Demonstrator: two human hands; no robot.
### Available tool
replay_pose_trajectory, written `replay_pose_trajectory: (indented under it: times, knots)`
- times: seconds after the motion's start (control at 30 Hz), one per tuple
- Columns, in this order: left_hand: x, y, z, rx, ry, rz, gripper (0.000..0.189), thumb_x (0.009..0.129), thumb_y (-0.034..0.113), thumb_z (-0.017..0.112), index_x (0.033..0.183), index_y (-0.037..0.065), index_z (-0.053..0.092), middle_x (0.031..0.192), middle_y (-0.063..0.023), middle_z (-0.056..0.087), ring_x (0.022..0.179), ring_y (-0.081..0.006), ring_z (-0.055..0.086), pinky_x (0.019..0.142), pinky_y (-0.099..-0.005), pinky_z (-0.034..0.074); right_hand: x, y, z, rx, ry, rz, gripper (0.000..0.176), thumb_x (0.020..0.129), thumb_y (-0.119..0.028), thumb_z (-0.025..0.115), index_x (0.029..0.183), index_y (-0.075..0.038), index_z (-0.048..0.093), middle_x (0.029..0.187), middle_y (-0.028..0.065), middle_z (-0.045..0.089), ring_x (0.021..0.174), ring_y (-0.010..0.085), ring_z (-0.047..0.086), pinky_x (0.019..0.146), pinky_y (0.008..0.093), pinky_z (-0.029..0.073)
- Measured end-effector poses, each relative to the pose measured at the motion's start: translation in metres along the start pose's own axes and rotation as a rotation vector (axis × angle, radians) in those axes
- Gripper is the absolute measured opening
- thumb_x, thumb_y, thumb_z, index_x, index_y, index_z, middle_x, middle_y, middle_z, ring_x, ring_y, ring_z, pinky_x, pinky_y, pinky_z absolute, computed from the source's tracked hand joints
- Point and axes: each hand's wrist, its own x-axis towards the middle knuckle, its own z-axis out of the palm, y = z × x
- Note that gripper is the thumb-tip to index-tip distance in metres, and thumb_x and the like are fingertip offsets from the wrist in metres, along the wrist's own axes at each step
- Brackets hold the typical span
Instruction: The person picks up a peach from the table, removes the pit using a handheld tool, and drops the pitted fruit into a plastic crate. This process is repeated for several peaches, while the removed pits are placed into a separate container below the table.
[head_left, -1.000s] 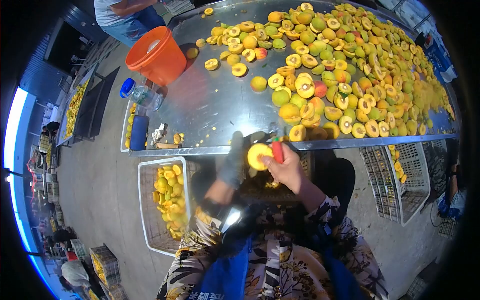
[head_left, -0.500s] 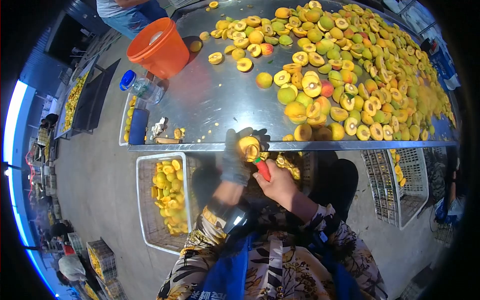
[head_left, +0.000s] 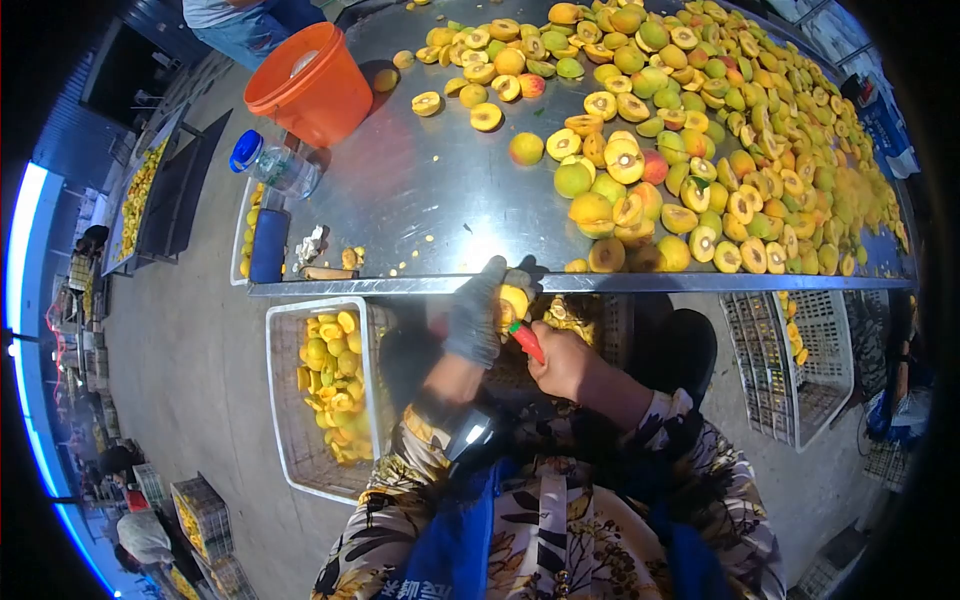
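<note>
red-handled, green-collared tool (head_left: pixel 527 343) lower, more tilted than moments ago, clamped in my bare right hand (head_left: pixel 566 365); grey-gloved left hand (head_left: pixel 473 328) grips yellow cut fruit (head_left: pixel 513 299) just beside near edge of shiny metal table (head_left: pixel 420 190).

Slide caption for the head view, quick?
Gloved left hand holds a fruit while the bare right hand grips a red handle by the metal table.
</note>
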Motion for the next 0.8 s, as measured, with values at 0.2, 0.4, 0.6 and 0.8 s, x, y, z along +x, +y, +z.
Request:
replay_pose_trajectory:
  times: [0.2, 0.4, 0.6, 0.8]
  knots:
    - [0.006, -0.001, -0.005, 0.012, -0.061, -0.067, 0.026, 0.083, 0.023, 0.061, 0.078, -0.002, 0.059, 0.071, -0.0127, 0.061, 0.058, -0.0198, 0.059, 0.053, -0.0281, 0.049, 0.012, 0.026, 0.014, 0.187, -0.082, -0.218, 0.021, 0.077, -0.007, 0.051, 0.097, -0.002, 0.048, 0.07, 0.0128, 0.056, 0.063, 0.0266, 0.058, 0.059, 0.0335, 0.047]
    - [0.014, -0.01, -0.014, -0.052, -0.121, -0.085, 0.029, 0.081, 0.028, 0.063, 0.08, -0.001, 0.058, 0.071, -0.0124, 0.061, 0.06, -0.0211, 0.06, 0.048, -0.0317, 0.05, 0.006, 0.002, -0.006, 0.868, -0.608, 0.269, 0.016, 0.083, -0.004, 0.048, 0.099, -0.005, 0.047, 0.058, -0.0001, 0.04, 0.04, 0.0066, 0.038, 0.035, 0.0248, 0.033]
    - [0.026, -0.017, -0.009, -0.298, 0.001, -0.195, 0.053, 0.081, 0.052, 0.053, 0.085, -0.001, 0.058, 0.071, -0.0138, 0.061, 0.059, -0.0248, 0.06, 0.046, -0.0356, 0.051, -0.002, 0.027, 0.015, 1.575, -0.788, 0.202, 0.02, 0.08, -0.002, 0.051, 0.1, -0.004, 0.047, 0.053, -0.0021, 0.035, 0.037, 0.005, 0.033, 0.035, 0.022, 0.03]
    - [0.019, 0.004, -0.02, -0.342, 0.014, -0.093, 0.054, 0.087, 0.048, 0.037, 0.098, -0.002, 0.054, 0.084, -0.0168, 0.06, 0.07, -0.0262, 0.061, 0.054, -0.0326, 0.052, -0.007, 0.056, -0.007, 0.68, -0.501, -0.012, 0.014, 0.076, -0.014, 0.059, 0.085, -0.004, 0.055, 0.053, 0.0034, 0.05, 0.04, 0.0146, 0.047, 0.04, 0.0278, 0.038]
